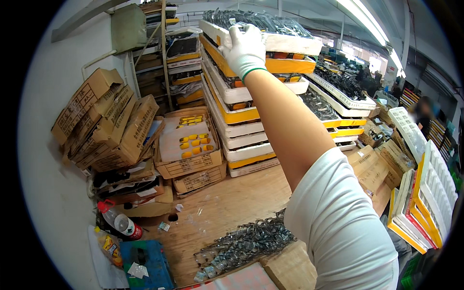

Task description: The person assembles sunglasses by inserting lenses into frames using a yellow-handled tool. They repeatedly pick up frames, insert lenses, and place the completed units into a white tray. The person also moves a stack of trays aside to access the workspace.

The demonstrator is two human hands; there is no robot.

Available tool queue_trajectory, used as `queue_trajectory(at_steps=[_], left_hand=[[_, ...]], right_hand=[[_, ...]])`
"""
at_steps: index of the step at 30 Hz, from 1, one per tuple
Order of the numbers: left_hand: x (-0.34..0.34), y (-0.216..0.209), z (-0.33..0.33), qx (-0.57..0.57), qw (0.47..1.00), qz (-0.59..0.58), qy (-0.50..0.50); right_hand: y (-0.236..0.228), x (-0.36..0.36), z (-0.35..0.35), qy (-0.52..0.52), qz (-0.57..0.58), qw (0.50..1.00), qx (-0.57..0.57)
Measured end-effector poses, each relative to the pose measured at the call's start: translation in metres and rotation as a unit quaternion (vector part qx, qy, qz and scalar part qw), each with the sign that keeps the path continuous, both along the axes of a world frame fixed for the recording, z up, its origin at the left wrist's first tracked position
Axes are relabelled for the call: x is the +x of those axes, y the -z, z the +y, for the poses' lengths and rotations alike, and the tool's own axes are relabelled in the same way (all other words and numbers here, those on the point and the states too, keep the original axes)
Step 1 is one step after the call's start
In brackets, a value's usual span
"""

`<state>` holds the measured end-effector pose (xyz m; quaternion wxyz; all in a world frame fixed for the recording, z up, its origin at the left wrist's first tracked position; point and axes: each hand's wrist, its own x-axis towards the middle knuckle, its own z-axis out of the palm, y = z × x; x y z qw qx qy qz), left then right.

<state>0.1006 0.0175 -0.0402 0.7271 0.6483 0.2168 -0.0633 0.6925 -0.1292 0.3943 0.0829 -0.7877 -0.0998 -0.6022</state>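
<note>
R grip point(245, 48), gloved, fingers bent over top tray point(290, 43) rim; can't tell if clamped. Glasses point(275, 23) in tray, right at grip. Tray stack point(239, 116) under it. Lower L of grip: cardboard box point(191, 167) w/ yellow pcs point(195, 141). Well below: glasses pile point(246, 241) on bench point(241, 198).

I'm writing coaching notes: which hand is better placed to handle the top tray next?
Probably the right: the gloved right hand is at the top tray's edge, while the left hand is out of view.
</note>
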Motion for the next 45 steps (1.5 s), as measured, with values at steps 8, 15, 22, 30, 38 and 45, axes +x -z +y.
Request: queue_trajectory(at_steps=[8, 15, 22, 30, 38, 45], left_hand=[[-0.007, 0.009, 0.01, -0.011, 1.0, -0.014, 0.006], [-0.011, 0.01, 0.016, -0.06, 0.998, -0.006, 0.011], [-0.013, -0.006, 0.005, -0.074, 0.996, -0.036, 0.02], [-0.033, -0.003, -0.003, -0.025, 0.99, -0.077, 0.112], [-0.04, -0.003, -0.056, -0.01, 0.942, -0.118, 0.315], [-0.044, 0.001, -0.148, -0.03, 0.897, -0.126, 0.423]], right_hand=[[-0.012, 0.007, -0.006, -0.001, 0.045, 0.999, 0.007], [-0.008, 0.008, -0.012, -0.049, 0.049, 0.997, -0.014], [-0.008, -0.04, -0.041, -0.097, 0.149, 0.979, -0.097], [0.066, -0.18, -0.199, -0.079, 0.097, 0.953, -0.277], [0.136, -0.455, -0.559, 0.483, 0.428, 0.761, 0.073], [0.182, -0.663, -0.71, 0.59, 0.524, 0.571, 0.226]])
